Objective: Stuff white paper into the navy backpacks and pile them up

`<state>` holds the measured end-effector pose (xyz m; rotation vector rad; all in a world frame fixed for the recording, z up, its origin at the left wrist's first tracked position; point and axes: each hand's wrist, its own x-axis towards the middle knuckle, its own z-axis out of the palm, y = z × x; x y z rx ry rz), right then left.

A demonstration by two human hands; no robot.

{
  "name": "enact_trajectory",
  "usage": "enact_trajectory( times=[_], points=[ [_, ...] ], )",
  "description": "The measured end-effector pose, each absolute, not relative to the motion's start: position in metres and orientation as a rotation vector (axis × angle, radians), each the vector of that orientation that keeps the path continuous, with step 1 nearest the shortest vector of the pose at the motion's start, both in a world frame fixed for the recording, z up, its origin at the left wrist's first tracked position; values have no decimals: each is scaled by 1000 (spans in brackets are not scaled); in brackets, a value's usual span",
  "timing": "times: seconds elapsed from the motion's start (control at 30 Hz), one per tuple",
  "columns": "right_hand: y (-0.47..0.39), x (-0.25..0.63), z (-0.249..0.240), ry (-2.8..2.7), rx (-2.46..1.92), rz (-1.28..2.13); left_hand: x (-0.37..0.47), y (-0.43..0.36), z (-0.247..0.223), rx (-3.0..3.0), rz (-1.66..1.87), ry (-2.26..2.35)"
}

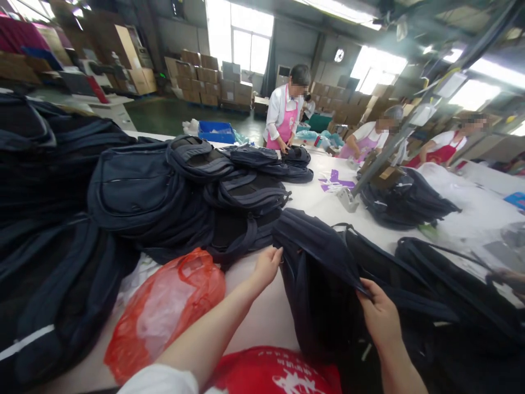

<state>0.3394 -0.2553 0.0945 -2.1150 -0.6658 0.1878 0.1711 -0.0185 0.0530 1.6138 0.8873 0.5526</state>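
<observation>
A dark navy backpack (324, 273) lies open on the white table (262, 317) right in front of me. My left hand (267, 266) grips its left edge near the zip. My right hand (379, 314) pinches the fabric flap of the same backpack and holds the opening apart. The inside of the bag is dark and I cannot see what is in it.
A big pile of navy backpacks (135, 191) fills the left side. A red plastic bag (164, 306) lies near my left arm. More backpacks (404, 200) sit beyond a slanted metal post (371, 169). Three people in aprons (285, 115) work at the far side; a blue crate (216, 131) stands there.
</observation>
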Motion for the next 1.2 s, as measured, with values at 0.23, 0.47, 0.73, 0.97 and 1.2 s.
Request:
enact_trajectory(
  times=[0.23, 0.47, 0.73, 0.97, 1.2],
  points=[
    [-253, 343, 104, -789, -2180, 66, 174, -26, 98, 2194, 713, 726],
    [-237, 315, 118, -1006, -2074, 254, 187, -16, 105, 2258, 734, 773],
    [-197, 338, 154, -1363, -1727, 50, 192, 11, 120, 2384, 591, 361],
    [-126, 345, 181, -1753, -1647, 56, 184, -5, 158, 2570, 493, 125],
    [-111, 337, 168, -1642, -1644, -137, 159, -15, 151, 2751, 472, 118]
  ],
)
